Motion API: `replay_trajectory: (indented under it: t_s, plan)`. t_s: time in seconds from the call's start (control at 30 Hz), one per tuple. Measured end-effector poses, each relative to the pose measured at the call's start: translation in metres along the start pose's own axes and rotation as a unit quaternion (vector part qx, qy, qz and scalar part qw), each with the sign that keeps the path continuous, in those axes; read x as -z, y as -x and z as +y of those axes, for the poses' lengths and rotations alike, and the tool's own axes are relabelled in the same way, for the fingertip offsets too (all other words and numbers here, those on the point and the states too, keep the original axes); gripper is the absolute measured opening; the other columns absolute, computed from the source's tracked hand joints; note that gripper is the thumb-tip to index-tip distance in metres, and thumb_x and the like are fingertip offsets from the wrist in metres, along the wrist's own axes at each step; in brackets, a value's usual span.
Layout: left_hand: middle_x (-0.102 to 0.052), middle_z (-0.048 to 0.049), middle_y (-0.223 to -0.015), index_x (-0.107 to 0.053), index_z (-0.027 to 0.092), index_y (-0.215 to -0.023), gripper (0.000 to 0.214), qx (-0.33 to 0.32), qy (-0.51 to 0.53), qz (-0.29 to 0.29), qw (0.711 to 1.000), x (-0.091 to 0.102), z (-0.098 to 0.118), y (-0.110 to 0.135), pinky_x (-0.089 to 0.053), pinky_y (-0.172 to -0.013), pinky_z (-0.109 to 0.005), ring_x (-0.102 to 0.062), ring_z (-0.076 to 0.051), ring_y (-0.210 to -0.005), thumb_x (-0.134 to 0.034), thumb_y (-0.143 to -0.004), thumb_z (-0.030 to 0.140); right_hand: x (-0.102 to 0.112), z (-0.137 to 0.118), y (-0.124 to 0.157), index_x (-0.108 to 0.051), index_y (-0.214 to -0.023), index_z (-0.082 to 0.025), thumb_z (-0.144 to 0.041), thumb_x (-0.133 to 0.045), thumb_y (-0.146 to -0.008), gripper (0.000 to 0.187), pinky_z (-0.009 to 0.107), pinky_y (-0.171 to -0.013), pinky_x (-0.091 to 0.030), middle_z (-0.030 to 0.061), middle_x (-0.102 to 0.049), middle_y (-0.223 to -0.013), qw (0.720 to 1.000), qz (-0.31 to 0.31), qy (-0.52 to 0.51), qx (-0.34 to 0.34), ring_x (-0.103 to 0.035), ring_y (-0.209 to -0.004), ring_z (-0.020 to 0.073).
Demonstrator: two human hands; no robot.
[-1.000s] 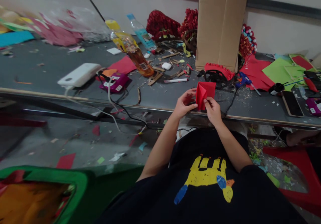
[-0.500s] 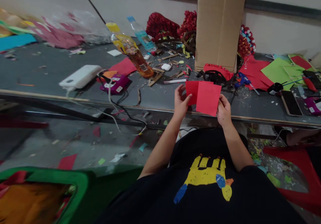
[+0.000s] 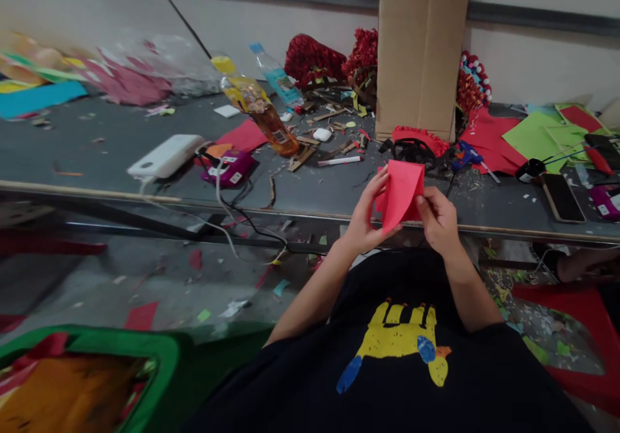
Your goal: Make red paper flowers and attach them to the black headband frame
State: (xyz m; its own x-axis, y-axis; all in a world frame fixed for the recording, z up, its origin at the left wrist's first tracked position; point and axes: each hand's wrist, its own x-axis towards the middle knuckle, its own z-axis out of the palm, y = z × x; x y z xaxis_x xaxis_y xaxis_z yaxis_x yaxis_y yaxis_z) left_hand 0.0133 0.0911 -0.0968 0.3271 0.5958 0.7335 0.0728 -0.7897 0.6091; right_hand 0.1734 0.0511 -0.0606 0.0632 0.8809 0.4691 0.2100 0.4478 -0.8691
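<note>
A red sheet of paper [image 3: 401, 190] is held up over the front edge of the grey table [image 3: 121, 136], folded over on itself. My left hand [image 3: 365, 216] grips its left side, fingers curled behind it and thumb toward the front. My right hand [image 3: 438, 218] pinches its right lower edge. Both hands hover just in front of my black shirt.
A tall cardboard piece [image 3: 421, 52] stands behind the hands. Around it lie a blue glue gun [image 3: 465, 155], red paper decorations [image 3: 314, 61], a tilted bottle [image 3: 259, 106], a white power bank [image 3: 167, 156], a phone [image 3: 562, 197] and coloured sheets [image 3: 537, 137]. A green bin [image 3: 87, 381] sits at lower left.
The red paper was folded small, then spread open flat half a second ago, and is now folded over again. Both hands stayed on it and moved slightly toward me.
</note>
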Motion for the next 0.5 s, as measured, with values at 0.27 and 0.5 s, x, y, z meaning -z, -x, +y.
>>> replay_trajectory:
  t_s: [0.27,0.5]
  plan:
    - [-0.07,-0.0068,-0.097,-0.07,0.018,-0.097,0.026,0.068,-0.092,0.122,0.986,0.021,0.015,-0.006,-0.052,-0.078,-0.029,-0.066,-0.018,-0.086,-0.061,-0.086,0.04,0.035,-0.035,-0.011,-0.063,-0.084,-0.019,-0.03,-0.046,-0.092,0.022,0.023,-0.066,-0.048,0.0019,-0.067,-0.077,0.976,-0.101,0.139,0.137,-0.061,-0.067,0.0127]
    - [-0.059,0.002,-0.065,-0.068,0.016,-0.084,0.033,0.054,-0.138,0.223,0.963,0.05,0.031,-0.03,-0.042,-0.055,-0.02,-0.051,-0.008,-0.056,-0.06,-0.085,0.049,0.069,-0.064,-0.028,-0.067,-0.099,-0.022,-0.032,-0.047,-0.093,0.024,0.026,-0.073,-0.051,0.0025,-0.071,-0.086,0.952,-0.133,0.232,0.15,-0.066,-0.079,0.016]
